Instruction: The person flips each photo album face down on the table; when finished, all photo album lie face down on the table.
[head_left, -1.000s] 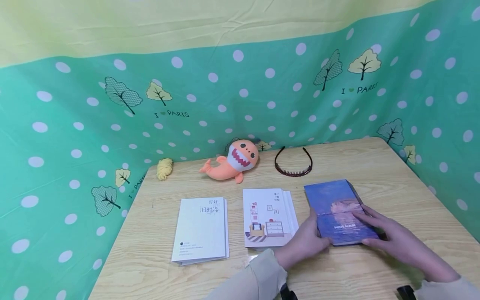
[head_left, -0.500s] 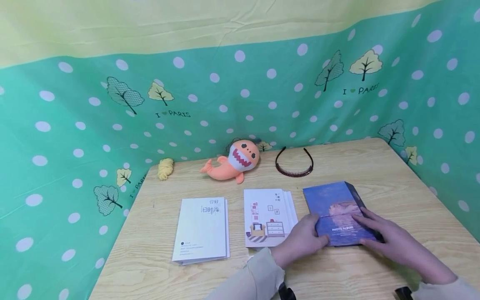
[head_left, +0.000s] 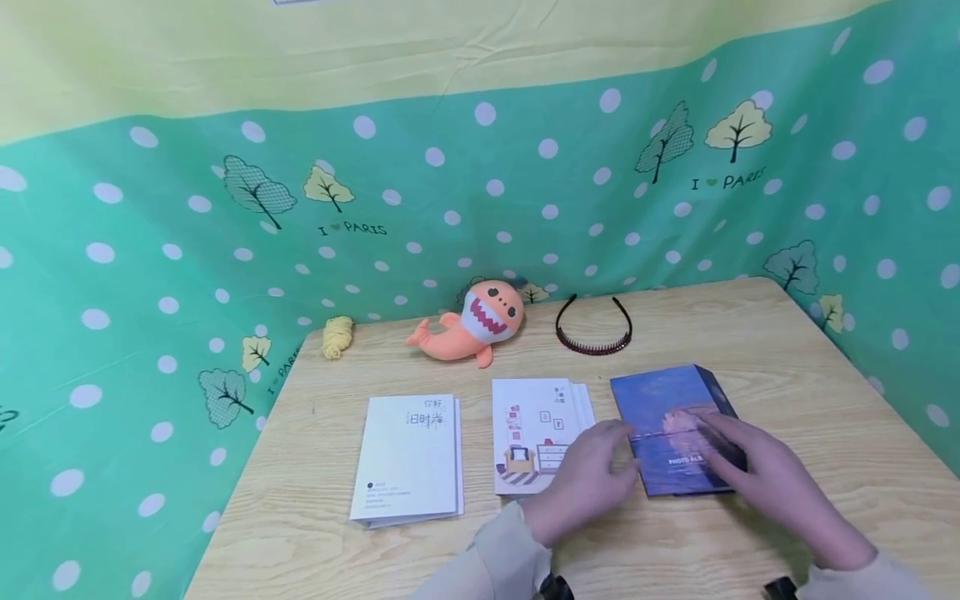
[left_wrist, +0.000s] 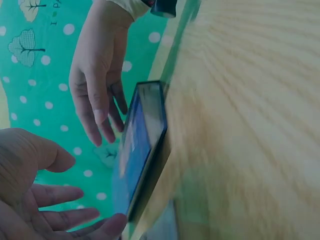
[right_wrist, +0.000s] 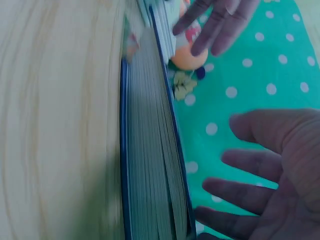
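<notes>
The left hand (head_left: 581,479), fingers loosely spread and thumb apart, is at the left edge of the blue photo album (head_left: 662,442), and the right hand (head_left: 772,475), also loosely spread, is over its right side; whether any fingertip touches the cover, I cannot tell. The album lies flat on the wooden table (head_left: 795,358), with an illustrated album (head_left: 528,408) and a plainer white album (head_left: 407,454) to its left. Farther back are a dark headband (head_left: 594,347), an orange plush shark (head_left: 457,340) and a yellow yarn bundle (head_left: 337,337), before a dotted green curtain (head_left: 420,200).

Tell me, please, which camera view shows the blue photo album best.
The head view: the blue photo album shows most of its cover there. Left wrist shows it slanted and blurred; right wrist, mainly page edges.
</notes>
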